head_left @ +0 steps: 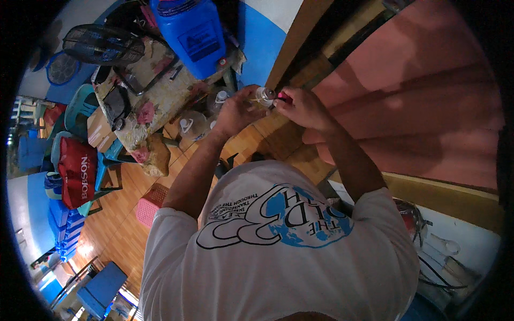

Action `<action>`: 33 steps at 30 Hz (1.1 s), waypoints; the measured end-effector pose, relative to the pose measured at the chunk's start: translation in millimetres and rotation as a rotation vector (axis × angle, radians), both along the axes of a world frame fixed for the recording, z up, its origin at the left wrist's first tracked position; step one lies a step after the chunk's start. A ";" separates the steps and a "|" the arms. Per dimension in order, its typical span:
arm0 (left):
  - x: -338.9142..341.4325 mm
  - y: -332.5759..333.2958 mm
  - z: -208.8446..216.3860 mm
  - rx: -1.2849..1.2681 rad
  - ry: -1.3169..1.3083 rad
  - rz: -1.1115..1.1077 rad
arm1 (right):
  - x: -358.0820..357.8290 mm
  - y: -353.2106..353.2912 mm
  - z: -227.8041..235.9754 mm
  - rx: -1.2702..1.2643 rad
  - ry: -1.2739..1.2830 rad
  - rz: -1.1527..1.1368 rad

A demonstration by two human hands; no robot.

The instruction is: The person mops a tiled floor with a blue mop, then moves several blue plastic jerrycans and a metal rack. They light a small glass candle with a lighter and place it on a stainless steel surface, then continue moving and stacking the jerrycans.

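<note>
Clear, rounded, glossy object (264,96) sat gripped by the left hand (238,111); toward four o'clock, the right hand (303,108) pinched a bright-pink piece (286,97).

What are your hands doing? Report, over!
Left hand holding clear round object. Right hand gripping pink item beside it. Plastic jugs to the left, seemingly not in the way.

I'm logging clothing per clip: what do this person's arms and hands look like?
The left hand and right hand are ungloved, with no watch visible on either wrist. Short, pale sleeves leave the forearms bare; they belong to a T-shirt with a black-and-blue print.
</note>
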State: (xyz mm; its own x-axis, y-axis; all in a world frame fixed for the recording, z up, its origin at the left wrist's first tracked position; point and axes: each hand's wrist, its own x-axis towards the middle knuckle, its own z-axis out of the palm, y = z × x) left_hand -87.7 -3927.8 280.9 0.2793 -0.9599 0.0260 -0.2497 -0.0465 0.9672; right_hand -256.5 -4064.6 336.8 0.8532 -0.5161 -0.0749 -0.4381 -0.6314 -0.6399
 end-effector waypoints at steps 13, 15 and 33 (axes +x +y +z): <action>33.7 7.8 -19.1 -0.051 0.214 0.006 | 10.1 3.5 -28.1 0.343 -0.181 0.093; 36.3 8.1 -22.1 -0.044 0.214 -0.005 | 8.1 4.0 -32.7 0.557 -0.185 0.048; 41.2 -8.6 -32.1 0.071 0.019 -0.015 | 11.5 -11.6 -34.9 0.585 -0.010 -0.072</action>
